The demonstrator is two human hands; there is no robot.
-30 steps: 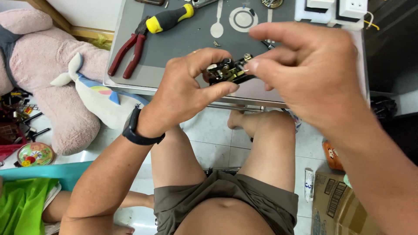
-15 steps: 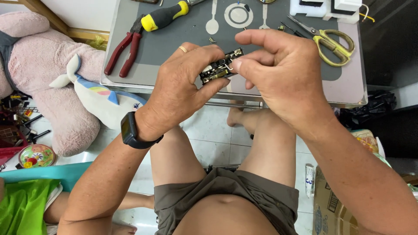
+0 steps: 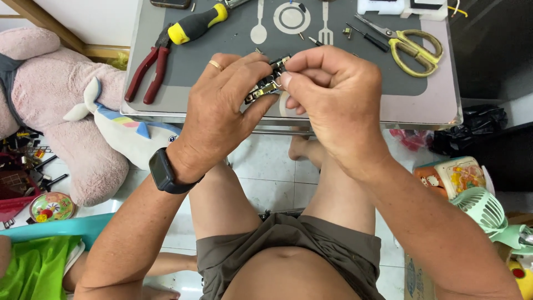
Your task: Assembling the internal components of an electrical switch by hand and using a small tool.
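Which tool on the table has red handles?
The pliers at the table's left edge. The scissors have yellow handles, and the screwdriver is black and yellow.

One head-worn view was given, aimed steeply down and close over the table (image 3: 422,105) edge, lap and floor.

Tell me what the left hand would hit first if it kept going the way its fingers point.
Probably the right hand: the left hand points right and up, across the small dark metal part both pinch. Depth is unclear.
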